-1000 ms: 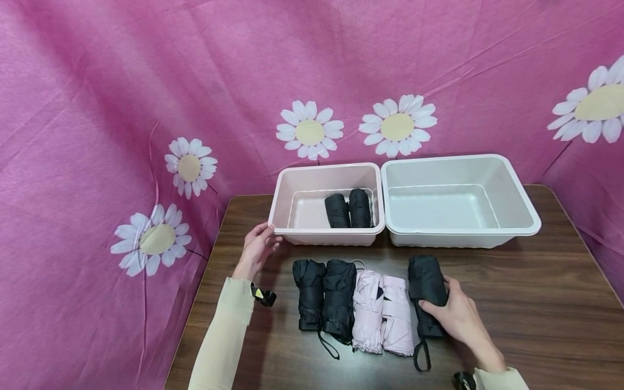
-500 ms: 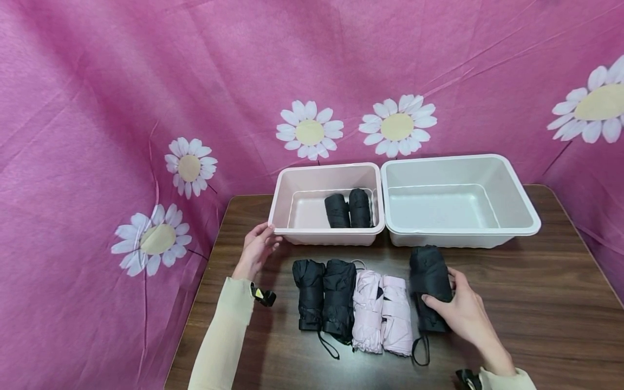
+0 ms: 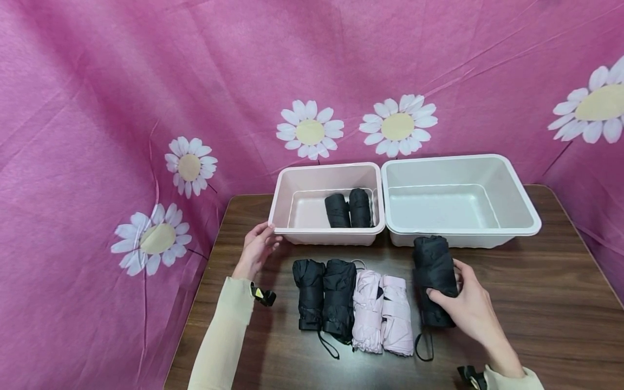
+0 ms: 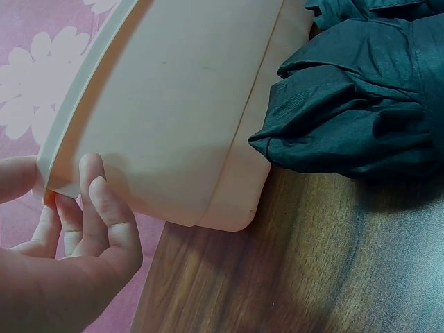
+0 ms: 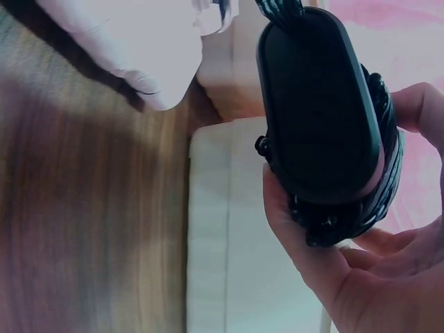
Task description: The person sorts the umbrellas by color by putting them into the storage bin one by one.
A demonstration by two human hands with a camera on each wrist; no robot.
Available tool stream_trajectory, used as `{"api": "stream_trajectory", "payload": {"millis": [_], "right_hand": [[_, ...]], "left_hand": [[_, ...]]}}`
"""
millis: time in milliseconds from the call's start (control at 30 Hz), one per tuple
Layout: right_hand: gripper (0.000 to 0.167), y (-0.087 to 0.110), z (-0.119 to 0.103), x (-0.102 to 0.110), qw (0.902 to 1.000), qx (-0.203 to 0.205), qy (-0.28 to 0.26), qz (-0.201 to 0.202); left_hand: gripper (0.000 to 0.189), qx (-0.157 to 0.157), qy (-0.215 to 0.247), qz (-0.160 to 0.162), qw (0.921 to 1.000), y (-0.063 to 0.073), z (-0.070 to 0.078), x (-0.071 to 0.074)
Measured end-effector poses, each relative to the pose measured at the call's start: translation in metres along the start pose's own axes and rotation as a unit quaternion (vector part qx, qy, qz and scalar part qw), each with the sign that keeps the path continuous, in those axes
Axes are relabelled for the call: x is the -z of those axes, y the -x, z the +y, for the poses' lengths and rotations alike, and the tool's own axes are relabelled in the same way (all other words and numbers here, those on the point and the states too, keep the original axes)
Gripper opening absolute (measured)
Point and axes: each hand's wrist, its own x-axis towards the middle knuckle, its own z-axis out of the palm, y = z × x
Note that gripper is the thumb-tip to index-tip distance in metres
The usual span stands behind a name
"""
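Observation:
My right hand [image 3: 470, 303] grips a folded black umbrella [image 3: 434, 279], thumb on one side and fingers round the other. Its wrist loop [image 3: 425, 348] dangles below, and the right wrist view shows the flat dark handle end [image 5: 319, 104]. At the pale pink bin [image 3: 322, 238], my left hand [image 3: 255, 249] pinches the front left corner of the rim, fingertips tucked under the lip [image 4: 59, 184]. Two black folded umbrellas [image 3: 337, 211] lie inside that bin. In front, side by side, lie two black umbrellas [image 3: 339, 300] and two light pink ones [image 3: 397, 317].
A larger white bin [image 3: 463, 241] stands right beside the pink bin, with its inside bare. Both rest at the back of the dark wooden table [image 3: 560, 287]. Behind them hangs a pink cloth [image 3: 234, 81] printed with daisies.
My right hand has raised the black umbrella and carried it a little forward and right, its top now overlapping the white bin's front wall. The left hand stays at the rim.

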Motion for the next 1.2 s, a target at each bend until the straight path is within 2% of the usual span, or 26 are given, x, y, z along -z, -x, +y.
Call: {"api": "stream_trajectory", "payload": {"millis": [200,367,567,733,1067,1200], "right_hand": [[0.084,-0.002,-0.006,0.003,0.9996,0.000,-0.021,0.020],[0.081,-0.004,-0.012,0.004,0.9972,0.011,-0.067,0.031],[0.079,-0.008,-0.021,0.004,0.9888,0.015,-0.142,0.046],[0.077,-0.012,-0.027,0.005,0.9820,0.001,-0.180,0.058],[0.071,-0.020,-0.040,0.005,0.9612,0.003,-0.268,0.067],[0.068,-0.022,-0.045,0.005,0.9436,0.002,-0.325,0.064]], "left_hand": [[0.041,0.001,-0.001,-0.003,1.0000,0.000,0.000,0.000],[0.037,0.000,0.003,0.002,1.0000,0.000,-0.001,0.000],[0.038,0.001,-0.002,0.007,1.0000,0.000,0.000,0.000],[0.040,0.004,0.000,0.012,0.9999,-0.001,0.000,0.000],[0.044,0.001,-0.001,0.005,1.0000,-0.001,-0.001,0.000],[0.044,-0.001,0.001,0.003,1.0000,-0.001,-0.001,0.000]]}}
